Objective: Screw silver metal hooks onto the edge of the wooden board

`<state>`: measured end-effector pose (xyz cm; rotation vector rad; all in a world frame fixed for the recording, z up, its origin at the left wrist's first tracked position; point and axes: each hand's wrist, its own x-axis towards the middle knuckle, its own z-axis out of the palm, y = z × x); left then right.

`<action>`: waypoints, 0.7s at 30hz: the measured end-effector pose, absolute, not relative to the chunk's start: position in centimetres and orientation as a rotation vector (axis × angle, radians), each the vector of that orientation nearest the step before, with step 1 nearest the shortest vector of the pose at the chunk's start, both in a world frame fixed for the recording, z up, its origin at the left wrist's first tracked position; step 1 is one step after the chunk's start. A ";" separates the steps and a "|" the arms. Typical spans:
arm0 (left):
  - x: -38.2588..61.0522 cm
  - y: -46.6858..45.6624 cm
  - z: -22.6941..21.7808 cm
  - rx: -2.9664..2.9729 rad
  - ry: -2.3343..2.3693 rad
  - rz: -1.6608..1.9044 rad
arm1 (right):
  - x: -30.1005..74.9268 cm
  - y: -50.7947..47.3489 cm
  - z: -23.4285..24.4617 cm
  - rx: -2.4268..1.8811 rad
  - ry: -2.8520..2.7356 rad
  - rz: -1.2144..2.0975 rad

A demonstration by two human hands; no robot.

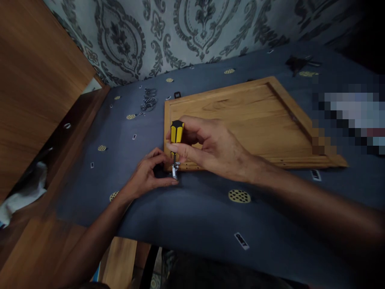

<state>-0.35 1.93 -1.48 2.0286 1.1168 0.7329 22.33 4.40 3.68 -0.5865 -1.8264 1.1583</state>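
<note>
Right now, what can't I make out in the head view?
Head view:
Screwdriver tip: too small, lost against the metal fitting.
Wooden panel, near-left part: hidden by the right hand.
Right-edge patch: contents hidden by pixelation.
Dark item, upper right: too dim to identify.

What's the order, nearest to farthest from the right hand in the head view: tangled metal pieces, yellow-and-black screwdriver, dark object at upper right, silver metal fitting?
1. Yellow-and-black screwdriver: in the right hand.
2. Silver metal fitting: below the handle, at the panel's near-left corner.
3. Tangled metal pieces: beyond, to the left.
4. Dark object: far back, upper right.
</note>
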 end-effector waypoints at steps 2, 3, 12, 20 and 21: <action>-0.3 1.9 -1.5 2.034 1.127 0.721 | 22.3 4.4 3.5 -0.588 -1.830 1.147; -0.3 2.0 -1.4 2.036 1.134 0.713 | 22.3 4.5 3.5 -0.586 -1.829 1.140; -0.3 1.9 -1.5 2.046 1.138 0.727 | 22.5 4.6 3.6 -0.604 -1.921 1.024; -0.3 2.0 -1.6 2.030 1.138 0.728 | 23.0 4.7 4.1 -0.588 -2.034 1.034; -0.3 2.0 -1.6 2.028 1.131 0.737 | 23.0 4.7 4.2 -0.572 -2.042 1.051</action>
